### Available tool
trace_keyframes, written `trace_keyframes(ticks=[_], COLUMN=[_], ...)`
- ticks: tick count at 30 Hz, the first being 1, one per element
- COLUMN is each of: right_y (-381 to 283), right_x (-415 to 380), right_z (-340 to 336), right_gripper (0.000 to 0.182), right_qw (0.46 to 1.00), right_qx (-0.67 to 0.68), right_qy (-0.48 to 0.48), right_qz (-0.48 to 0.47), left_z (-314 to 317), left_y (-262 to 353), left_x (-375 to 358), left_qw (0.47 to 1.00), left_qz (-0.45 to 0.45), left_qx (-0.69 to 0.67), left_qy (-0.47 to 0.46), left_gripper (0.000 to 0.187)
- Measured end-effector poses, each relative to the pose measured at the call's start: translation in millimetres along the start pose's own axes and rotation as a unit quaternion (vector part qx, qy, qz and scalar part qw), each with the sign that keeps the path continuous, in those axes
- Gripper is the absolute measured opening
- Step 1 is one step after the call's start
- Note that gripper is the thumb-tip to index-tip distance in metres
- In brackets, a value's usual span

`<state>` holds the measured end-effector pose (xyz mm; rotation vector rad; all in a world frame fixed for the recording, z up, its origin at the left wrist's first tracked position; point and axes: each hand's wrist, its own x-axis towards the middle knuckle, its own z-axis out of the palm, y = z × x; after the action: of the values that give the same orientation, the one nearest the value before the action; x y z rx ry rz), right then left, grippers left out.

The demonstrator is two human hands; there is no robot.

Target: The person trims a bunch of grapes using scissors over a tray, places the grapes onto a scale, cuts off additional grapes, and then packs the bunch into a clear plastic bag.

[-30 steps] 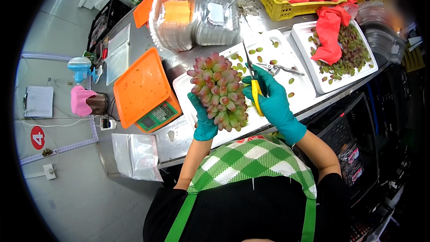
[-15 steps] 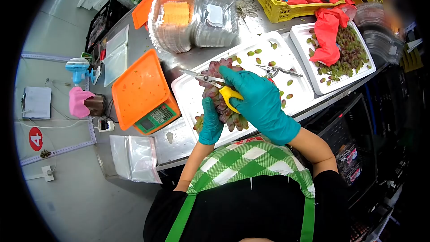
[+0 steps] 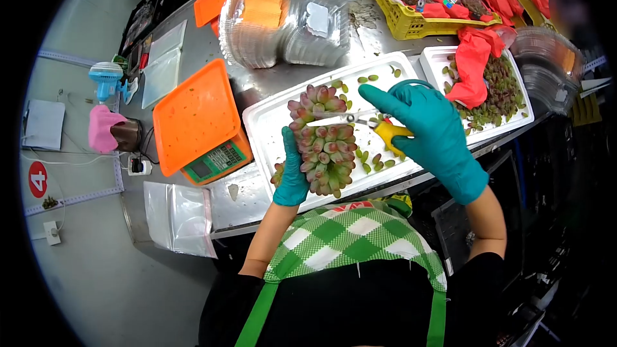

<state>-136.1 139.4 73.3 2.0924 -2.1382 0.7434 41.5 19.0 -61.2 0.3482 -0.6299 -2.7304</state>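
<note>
A bunch of reddish-green grapes [image 3: 329, 154] is held upright above a white tray [image 3: 257, 123]. My left hand [image 3: 293, 177], in a teal glove, is closed around its left side, with most of the fingers hidden behind the fruit. In my right hand [image 3: 434, 132], also gloved, is a pair of scissors with yellow handles [image 3: 390, 135]. Their slim blades point left and lie across the upper part of the bunch, slightly parted. My right index finger stretches forward above the blades. Loose grapes [image 3: 375, 164] are scattered in the tray.
Left of the tray stands an orange-topped scale [image 3: 198, 112]. Clear plastic punnets [image 3: 315, 32] are stacked behind. At the right sits another white tray [image 3: 524, 119] of loose grapes with red paper, below a yellow crate [image 3: 411, 26]. Plastic bags [image 3: 180, 218] hang over the near edge.
My right hand has moved right, drawing the scissors back from deep over the bunch. The bunch now shows more of its front. The clippers seen earlier in the tray are now hidden.
</note>
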Motion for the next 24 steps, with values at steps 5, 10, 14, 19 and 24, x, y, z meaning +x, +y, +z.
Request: trace_keyframes(ticks=[5,10,14,19,24], right_y=[-1.6,-13.6,-23.2,-25.2,-23.4], right_x=[-4.3,3.0,5.2,11.7,15.9], right_z=[-0.6,5.4,12.0,7.5,7.8], right_gripper=[0.058,0.047,0.045,0.044,0.029], right_qw=[0.96,0.913,0.903,0.916,0.911], right_qx=[-0.271,-0.387,-0.412,-0.37,-0.364], right_qy=[-0.061,-0.097,-0.09,-0.103,-0.081], right_qz=[-0.044,-0.083,-0.089,-0.116,-0.176], left_z=[7.6,7.8,11.7,14.7,14.9], left_y=[-0.4,-2.6,-3.6,-2.0,-3.2], left_x=[2.8,-0.9,-2.5,-3.3,-4.7], left_qw=[0.999,0.997,0.991,0.987,0.983], left_qz=[0.019,0.025,0.034,0.033,0.037], left_qx=[0.037,0.065,0.098,0.11,0.13], left_qy=[-0.004,0.041,0.086,0.108,0.127], left_gripper=[0.077,0.072,0.067,0.066,0.065])
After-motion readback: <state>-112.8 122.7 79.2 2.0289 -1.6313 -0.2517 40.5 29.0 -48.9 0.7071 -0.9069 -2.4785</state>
